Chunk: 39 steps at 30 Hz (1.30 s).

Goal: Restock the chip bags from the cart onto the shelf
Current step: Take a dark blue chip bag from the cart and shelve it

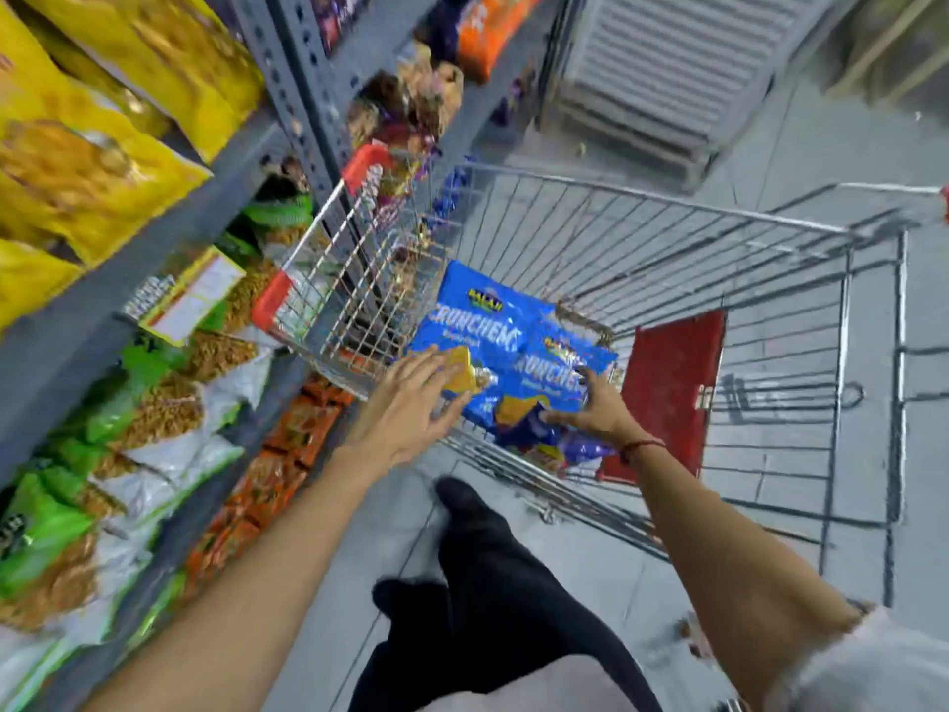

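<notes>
Blue chip bags [482,331] lie in the wire cart [667,238] at twelve o'clock from the person. Left hand [411,403] spread open above one bag; right hand [598,411] open, fingertips touching another. None lifted yet; shelf [154,259] at nine o'clock awaits them.

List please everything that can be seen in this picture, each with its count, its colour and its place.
blue chip bags: at least two, blue, lying in the cart
cart: one, silver wire with red corner caps, on the floor beside the shelf
red flap: one, red, inside the cart at its right
shelf: one, grey metal, at the left
yellow bags: several, yellow, upper shelf
green and white bags: many, lower shelf
orange packets: many, bottom shelf
left hand: one, spread open over the left blue bag
right hand: one, red thread at the wrist, fingers on the right blue bag
legs: black trousers, bottom centre
</notes>
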Each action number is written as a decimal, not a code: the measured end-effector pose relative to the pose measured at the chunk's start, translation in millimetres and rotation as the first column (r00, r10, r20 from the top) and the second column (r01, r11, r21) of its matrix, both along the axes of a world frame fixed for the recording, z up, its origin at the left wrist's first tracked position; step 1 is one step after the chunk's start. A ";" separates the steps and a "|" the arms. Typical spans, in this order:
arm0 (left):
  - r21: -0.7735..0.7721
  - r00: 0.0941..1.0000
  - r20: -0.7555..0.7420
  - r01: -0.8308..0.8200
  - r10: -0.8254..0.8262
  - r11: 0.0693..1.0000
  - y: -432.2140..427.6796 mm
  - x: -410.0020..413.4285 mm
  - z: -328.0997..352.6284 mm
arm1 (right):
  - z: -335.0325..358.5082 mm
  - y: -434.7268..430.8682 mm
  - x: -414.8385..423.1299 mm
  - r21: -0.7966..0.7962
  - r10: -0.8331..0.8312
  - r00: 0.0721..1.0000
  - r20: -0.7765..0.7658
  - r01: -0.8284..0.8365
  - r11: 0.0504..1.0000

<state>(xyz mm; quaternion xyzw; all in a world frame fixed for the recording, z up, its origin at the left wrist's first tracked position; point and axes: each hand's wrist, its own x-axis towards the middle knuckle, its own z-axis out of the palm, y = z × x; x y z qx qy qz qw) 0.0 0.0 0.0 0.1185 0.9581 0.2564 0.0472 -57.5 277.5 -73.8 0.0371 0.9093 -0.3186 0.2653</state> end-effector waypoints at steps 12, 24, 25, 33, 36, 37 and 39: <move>-0.096 0.998 -0.030 -0.049 0.047 0.994 2.0 2.0 -13.3 | -35.1 -1.6 0.0 0.252 0.303 0.897 0.323 -0.390 0.886; -0.129 0.988 0.151 -0.005 0.024 0.992 1.0 3.3 -8.8 | 32.1 -28.9 -30.7 0.067 0.212 0.977 -0.035 -0.209 0.976; -0.116 0.987 0.161 -0.004 0.023 0.993 -0.7 2.5 -8.7 | 44.4 -32.1 -35.0 0.050 0.203 0.975 -0.091 -0.199 0.979; -0.062 0.977 -0.102 -0.193 0.186 0.979 -61.9 -9.4 65.1 | 185.9 -94.9 -80.8 -0.094 0.174 0.857 -0.486 -0.249 0.964; 0.057 0.885 -0.304 -0.352 0.352 0.934 -92.4 -13.0 133.0 | 255.6 -128.5 -87.2 -0.183 0.099 0.737 -0.669 -0.291 0.939; 0.083 0.838 -0.383 -0.388 0.389 0.918 -103.0 -10.9 159.2 | 279.5 -140.4 -87.4 -0.222 0.069 0.691 -0.720 -0.323 0.920; 0.079 0.733 -0.538 -0.447 0.416 0.891 -123.8 0.6 215.1 | 327.7 -164.1 -84.5 -0.343 -0.032 0.638 -0.769 -0.370 0.863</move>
